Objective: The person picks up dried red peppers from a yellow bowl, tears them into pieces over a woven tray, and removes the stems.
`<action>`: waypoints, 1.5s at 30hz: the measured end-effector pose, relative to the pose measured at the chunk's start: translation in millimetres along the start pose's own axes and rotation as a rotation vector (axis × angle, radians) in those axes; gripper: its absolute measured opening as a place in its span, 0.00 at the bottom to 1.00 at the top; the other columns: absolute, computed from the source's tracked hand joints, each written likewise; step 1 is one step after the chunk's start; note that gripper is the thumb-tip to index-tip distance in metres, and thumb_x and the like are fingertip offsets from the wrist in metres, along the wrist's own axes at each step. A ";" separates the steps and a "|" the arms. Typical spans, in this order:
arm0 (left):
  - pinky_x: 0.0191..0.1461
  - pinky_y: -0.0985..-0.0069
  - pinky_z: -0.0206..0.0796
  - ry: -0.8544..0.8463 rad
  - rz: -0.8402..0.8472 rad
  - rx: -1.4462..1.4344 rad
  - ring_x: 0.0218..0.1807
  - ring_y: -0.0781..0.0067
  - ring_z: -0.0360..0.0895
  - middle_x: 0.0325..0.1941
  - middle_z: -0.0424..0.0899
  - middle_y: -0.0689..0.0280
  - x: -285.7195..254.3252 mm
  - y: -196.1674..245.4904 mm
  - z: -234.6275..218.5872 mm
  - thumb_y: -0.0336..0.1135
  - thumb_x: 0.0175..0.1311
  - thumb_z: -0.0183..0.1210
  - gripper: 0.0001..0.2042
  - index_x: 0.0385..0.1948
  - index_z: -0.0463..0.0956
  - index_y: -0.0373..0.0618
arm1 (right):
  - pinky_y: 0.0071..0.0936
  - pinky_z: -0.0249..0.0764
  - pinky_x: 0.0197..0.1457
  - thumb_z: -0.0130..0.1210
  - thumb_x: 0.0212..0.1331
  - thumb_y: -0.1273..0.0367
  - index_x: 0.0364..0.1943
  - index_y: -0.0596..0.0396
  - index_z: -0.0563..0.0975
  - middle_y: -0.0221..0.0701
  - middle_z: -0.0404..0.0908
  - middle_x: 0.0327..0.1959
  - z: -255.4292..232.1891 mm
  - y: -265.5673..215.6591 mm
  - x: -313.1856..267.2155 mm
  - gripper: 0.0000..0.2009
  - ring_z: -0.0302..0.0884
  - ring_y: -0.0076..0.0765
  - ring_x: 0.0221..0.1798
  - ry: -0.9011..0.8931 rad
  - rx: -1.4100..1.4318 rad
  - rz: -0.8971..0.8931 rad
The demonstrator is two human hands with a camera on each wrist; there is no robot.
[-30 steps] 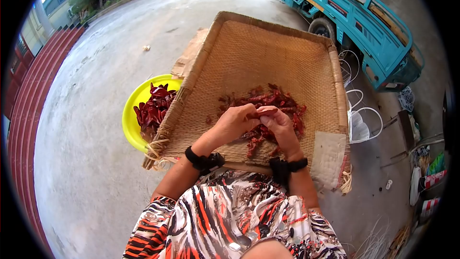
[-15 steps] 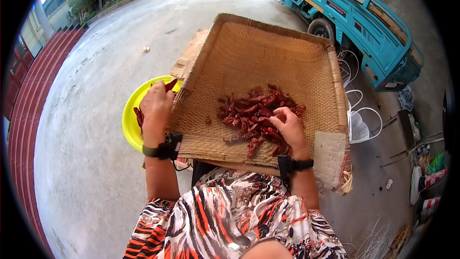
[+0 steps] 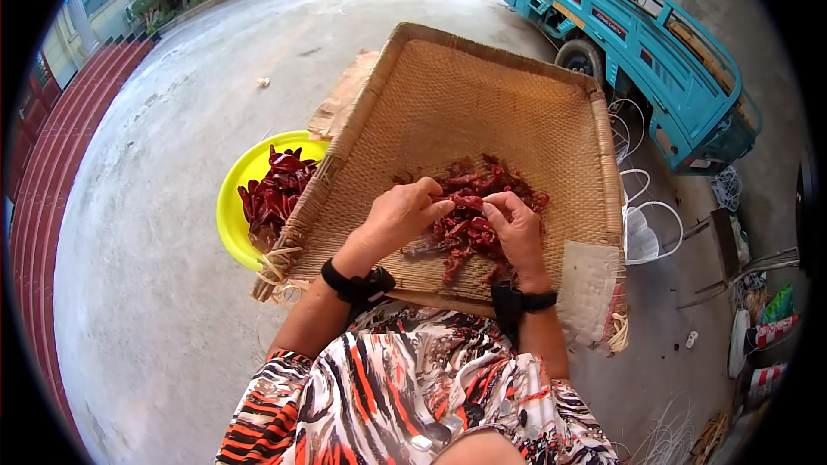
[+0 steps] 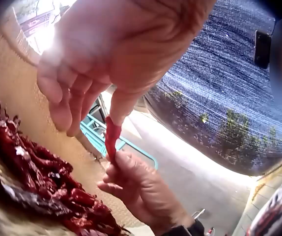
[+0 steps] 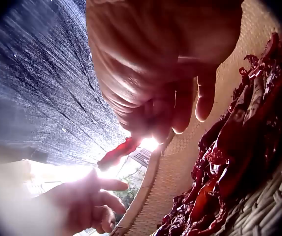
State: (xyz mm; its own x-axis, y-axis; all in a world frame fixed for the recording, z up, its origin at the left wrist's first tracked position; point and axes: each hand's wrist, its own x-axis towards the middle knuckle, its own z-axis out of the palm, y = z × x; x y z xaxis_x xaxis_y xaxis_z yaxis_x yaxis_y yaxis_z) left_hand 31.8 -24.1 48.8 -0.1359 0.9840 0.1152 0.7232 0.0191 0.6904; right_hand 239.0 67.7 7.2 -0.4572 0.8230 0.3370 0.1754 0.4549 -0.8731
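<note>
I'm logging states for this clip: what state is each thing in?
Left hand: pinching one pepper end
Right hand: pinching the other end
Held pepper: raised, pinched at both ends
Pepper pile: loose, in the tray
Woven tray: partly covered
Yellow basin: holding peppers

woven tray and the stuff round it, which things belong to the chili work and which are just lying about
Seem part of the job:
- red chili between left hand and right hand
- chili pile
- woven tray
- yellow basin of whole chilies

Seem to be just about:
- teal cargo vehicle
- green bag
- pale scrap
</note>
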 end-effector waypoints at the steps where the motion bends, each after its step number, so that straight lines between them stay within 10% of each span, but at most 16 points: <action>1: 0.36 0.68 0.71 -0.001 0.036 -0.023 0.31 0.62 0.82 0.28 0.83 0.56 1.0 -1.5 5.3 0.45 0.66 0.59 0.16 0.40 0.78 0.39 | 0.24 0.73 0.39 0.60 0.63 0.69 0.38 0.56 0.80 0.29 0.81 0.33 1.0 -1.8 -0.1 0.05 0.77 0.23 0.35 0.009 0.003 -0.012; 11: 0.29 0.75 0.68 -0.017 0.146 -0.092 0.26 0.75 0.76 0.25 0.80 0.63 3.3 -3.3 13.9 0.38 0.69 0.58 0.11 0.38 0.75 0.38 | 0.21 0.72 0.37 0.60 0.64 0.69 0.37 0.57 0.80 0.27 0.79 0.29 1.6 -5.5 -0.7 0.05 0.74 0.20 0.33 0.000 -0.007 -0.058; 17: 0.33 0.79 0.68 -0.330 -0.021 -0.734 0.28 0.82 0.74 0.25 0.76 0.71 -0.2 2.2 10.0 0.41 0.73 0.55 0.11 0.35 0.74 0.42 | 0.19 0.72 0.37 0.59 0.65 0.69 0.36 0.59 0.80 0.25 0.80 0.31 3.3 0.0 -1.0 0.07 0.74 0.18 0.33 -0.052 0.128 0.014; 20: 0.33 0.81 0.68 -0.258 -0.098 -0.839 0.27 0.82 0.74 0.24 0.75 0.72 -0.2 5.2 3.1 0.43 0.74 0.52 0.13 0.34 0.73 0.43 | 0.19 0.73 0.37 0.59 0.65 0.69 0.37 0.58 0.80 0.25 0.81 0.33 4.6 -0.5 0.0 0.06 0.76 0.19 0.34 0.020 0.176 0.028; 28: 0.27 0.82 0.65 0.650 0.073 -1.518 0.25 0.81 0.71 0.27 0.75 0.72 5.5 -23.4 -38.9 0.41 0.77 0.46 0.12 0.39 0.74 0.44 | 0.44 0.70 0.52 0.62 0.56 0.61 0.33 0.50 0.81 0.35 0.82 0.36 -9.0 23.2 -2.8 0.09 0.75 0.49 0.45 -0.042 -0.503 0.035; 37: 0.33 0.74 0.65 1.344 0.020 -1.605 0.29 0.71 0.70 0.29 0.74 0.67 -11.6 -67.9 -90.4 0.51 0.77 0.40 0.17 0.46 0.67 0.48 | 0.42 0.65 0.56 0.61 0.57 0.59 0.30 0.51 0.81 0.32 0.81 0.36 -13.1 8.1 -5.7 0.11 0.75 0.44 0.46 -0.242 -0.607 0.016; 45: 0.29 0.79 0.67 0.954 -0.094 -1.638 0.26 0.75 0.71 0.28 0.75 0.68 0.1 -63.3 -66.4 0.32 0.67 0.55 0.06 0.42 0.71 0.44 | 0.39 0.71 0.46 0.58 0.62 0.64 0.37 0.53 0.78 0.34 0.81 0.32 -8.7 6.1 -1.5 0.08 0.79 0.42 0.38 -0.162 -0.328 -0.006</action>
State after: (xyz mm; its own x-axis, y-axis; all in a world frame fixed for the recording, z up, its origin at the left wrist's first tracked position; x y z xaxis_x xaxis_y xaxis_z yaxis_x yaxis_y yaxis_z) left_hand -59.0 -37.0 52.6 -0.8228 0.5659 -0.0524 -0.4952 -0.6685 0.5549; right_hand 248.4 72.2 4.4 -0.5870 0.7672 0.2587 0.4303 0.5663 -0.7030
